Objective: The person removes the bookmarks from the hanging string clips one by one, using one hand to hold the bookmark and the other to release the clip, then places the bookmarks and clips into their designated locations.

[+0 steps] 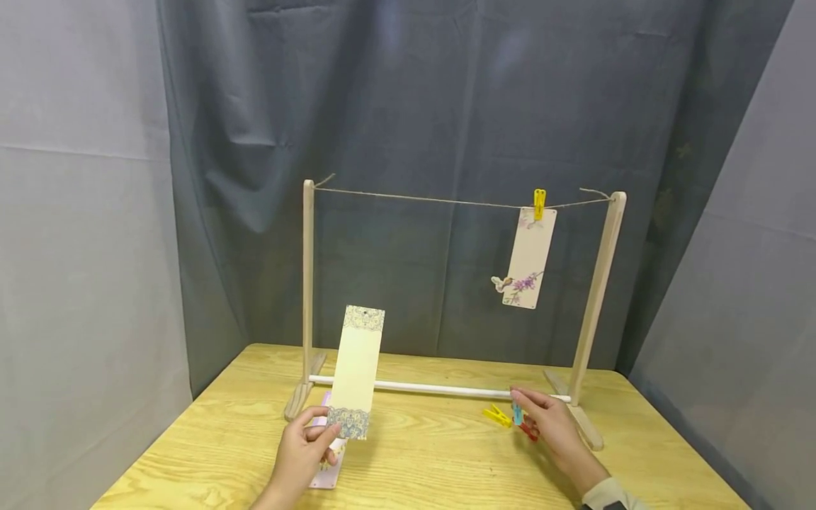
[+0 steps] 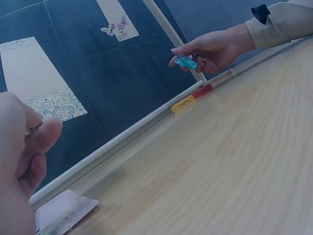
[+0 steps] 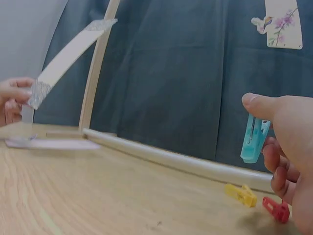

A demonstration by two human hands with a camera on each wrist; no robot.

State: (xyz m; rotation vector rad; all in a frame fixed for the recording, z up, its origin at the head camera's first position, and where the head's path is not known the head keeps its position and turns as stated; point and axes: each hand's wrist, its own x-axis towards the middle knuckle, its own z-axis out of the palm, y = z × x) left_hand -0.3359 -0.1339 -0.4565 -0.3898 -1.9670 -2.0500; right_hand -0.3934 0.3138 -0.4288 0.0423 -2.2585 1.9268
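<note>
Grey-blue cloth backdrop behind a yellow wood table. Wooden rack stands near table's far edge, twine strung between its posts, white rod across the base. Yellow peg on the twine, toward the right post, clips a floral card that hangs free.

L hand, near-left of table centre, pinches a cream card by its patterned bottom end, held upright above the table just in front of the rod. Another card lies flat on the table under that hand.

R hand, by the rack's right foot, pinches a blue peg w/ thumb + fingers, lifted off the table. Yellow peg 2 and red peg lie on the table just beside it, in front of the rod.

No containers in view.
</note>
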